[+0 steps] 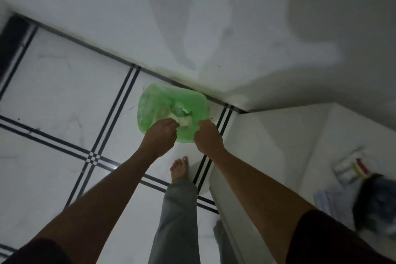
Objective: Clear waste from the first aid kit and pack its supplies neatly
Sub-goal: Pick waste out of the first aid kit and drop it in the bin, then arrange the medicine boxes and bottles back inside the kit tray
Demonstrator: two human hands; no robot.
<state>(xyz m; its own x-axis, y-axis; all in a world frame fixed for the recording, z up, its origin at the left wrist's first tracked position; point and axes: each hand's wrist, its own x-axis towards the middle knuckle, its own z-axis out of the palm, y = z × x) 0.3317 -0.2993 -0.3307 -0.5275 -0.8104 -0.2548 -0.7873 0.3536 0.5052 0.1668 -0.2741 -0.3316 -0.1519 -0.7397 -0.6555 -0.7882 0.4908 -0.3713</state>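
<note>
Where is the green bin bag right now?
Head view, centre: the green bin bag sits on the tiled floor against the wall, beneath both hands.

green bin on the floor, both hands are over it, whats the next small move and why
Probably open the fingers and let the waste fall. Both the left hand and the right hand hang over the green bin by the wall, the left seems to pinch pale scraps just above its mouth, and similar litter already lies inside.

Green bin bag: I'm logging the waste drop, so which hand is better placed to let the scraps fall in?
Likely the left hand: it holds pale waste over the green bin bag, while the right hand grips its rim.
</note>
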